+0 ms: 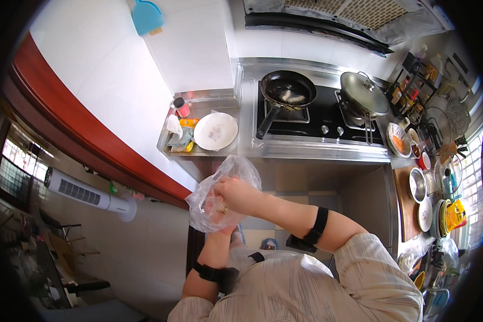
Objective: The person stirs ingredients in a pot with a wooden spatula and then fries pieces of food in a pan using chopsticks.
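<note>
A clear plastic bag (241,167) hangs open between my hands, short of the counter's front edge. My left hand (221,219) is beneath and behind the bag's film, supporting it, its fingers partly blurred by the plastic. From above, my right hand (235,195) reaches into the bag's mouth with bent fingers, against some pale food (222,206); whether the fingers are closed on it is unclear. Beyond the bag lies a white plate (215,131) on the steel counter. Pale pieces of food (293,96) sit in a black frying pan (288,86) on the gas hob (326,116).
A lidded pan (364,93) stands on the right burner. Left of the plate are a red-and-white jar (181,107) and food packets (181,139). A wooden board (402,193), bowls and plates line the right counter. A red door frame (145,173) runs close by my left side.
</note>
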The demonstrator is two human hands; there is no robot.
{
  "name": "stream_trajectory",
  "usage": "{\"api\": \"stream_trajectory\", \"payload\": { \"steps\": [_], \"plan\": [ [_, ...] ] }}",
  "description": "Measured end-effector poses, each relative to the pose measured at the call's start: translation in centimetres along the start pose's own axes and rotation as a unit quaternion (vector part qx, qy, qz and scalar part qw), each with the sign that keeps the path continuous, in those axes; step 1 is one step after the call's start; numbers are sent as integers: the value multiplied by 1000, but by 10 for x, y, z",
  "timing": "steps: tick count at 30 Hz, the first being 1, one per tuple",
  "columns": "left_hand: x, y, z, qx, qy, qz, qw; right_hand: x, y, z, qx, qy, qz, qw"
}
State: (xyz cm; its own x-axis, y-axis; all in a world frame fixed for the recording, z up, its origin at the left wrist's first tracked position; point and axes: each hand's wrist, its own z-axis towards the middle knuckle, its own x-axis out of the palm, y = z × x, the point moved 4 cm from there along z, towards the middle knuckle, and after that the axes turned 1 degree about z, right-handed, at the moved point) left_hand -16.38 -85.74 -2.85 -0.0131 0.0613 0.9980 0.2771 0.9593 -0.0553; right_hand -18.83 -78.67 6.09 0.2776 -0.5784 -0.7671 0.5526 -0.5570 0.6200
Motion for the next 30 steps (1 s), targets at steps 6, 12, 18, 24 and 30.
{"api": "stream_trajectory", "payload": {
  "steps": [6,12,18,24,30],
  "plan": [
    [-23,-33,32,-32,-37,39,998,6,-25,43,32,34,29,998],
    [-10,-64,97,-70,5,66,995,-4,-53,99,79,35,5,996],
    [-50,-110,161,-92,5,107,990,-27,-64,155,109,-42,-38,992],
    [-35,-116,201,-182,-55,29,981,-33,-94,182,142,-82,24,986],
    [-23,-111,226,-199,-63,-34,977,-109,-104,187,111,-227,37,967]
  ]
}}
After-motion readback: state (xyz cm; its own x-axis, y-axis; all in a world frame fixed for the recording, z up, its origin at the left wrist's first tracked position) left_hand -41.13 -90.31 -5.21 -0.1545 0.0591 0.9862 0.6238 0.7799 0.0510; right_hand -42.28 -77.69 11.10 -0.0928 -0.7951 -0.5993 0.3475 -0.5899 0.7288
